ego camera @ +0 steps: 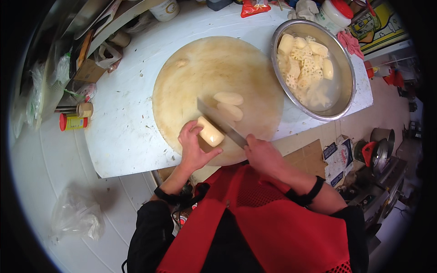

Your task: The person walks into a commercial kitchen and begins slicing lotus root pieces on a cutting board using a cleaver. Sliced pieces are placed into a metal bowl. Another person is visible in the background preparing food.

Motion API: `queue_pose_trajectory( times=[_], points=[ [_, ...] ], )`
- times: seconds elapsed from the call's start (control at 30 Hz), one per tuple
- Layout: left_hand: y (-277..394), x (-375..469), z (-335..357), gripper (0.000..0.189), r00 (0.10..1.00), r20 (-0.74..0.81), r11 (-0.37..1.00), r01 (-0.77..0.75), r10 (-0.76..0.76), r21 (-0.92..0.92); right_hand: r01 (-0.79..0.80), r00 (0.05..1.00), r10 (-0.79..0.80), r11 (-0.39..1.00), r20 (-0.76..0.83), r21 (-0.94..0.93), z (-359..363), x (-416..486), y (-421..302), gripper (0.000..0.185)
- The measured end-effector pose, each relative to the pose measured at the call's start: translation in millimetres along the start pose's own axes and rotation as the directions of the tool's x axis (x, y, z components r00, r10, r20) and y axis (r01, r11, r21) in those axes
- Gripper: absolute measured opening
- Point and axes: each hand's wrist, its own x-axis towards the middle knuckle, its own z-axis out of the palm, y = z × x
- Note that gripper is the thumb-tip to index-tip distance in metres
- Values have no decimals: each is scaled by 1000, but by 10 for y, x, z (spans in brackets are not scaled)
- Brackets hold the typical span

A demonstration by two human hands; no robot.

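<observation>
On a large round cutting board [218,61] lies a peeled lotus root piece [211,132]. My left hand [195,146] holds it, fingers at its far left end and thumb near its lower end. My right hand [263,153] grips a cleaver [223,124] by the handle; the blade stands along the right side of the piece, and whether it touches is not clear. Just beyond the blade lie pale cut slices [229,98], partly overlapping. The cleaver's handle is mostly hidden in my hand.
At the right of the white table [119,136] stands a steel basin [351,80] with lotus root pieces [302,61] in cloudy liquid. A red-lidded tub [333,17] and a pink cloth [351,43] are behind it. At the left edge lies a yellow container with a red lid [73,122].
</observation>
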Motion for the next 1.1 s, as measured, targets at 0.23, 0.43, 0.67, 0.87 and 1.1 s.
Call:
queue_pose_trajectory(
  times=[0.23,0.43,0.67,0.87,1.1],
  points=[
    [186,58,107,95,993,-34,991,118,-116,63,-2,999,4,999,-47,43,-37,-116,123,12],
    [439,248,-221,83,971,172,950,111,-166,292,32,999,-30,998,-40,47,-86,-150,121,13],
    [383,200,-288,68,991,125,972,10,-40,237,56,998,-55,998,-28,37,-167,-233,82,13],
    [179,135,-308,44,971,208,975,-155,120,158,198,977,-198,980,-82,-9,-203,-359,-7,13],
    [142,176,-286,45,971,186,979,-175,152,109,118,991,-120,992,56,41,-282,-487,-85,14]
  ],
)
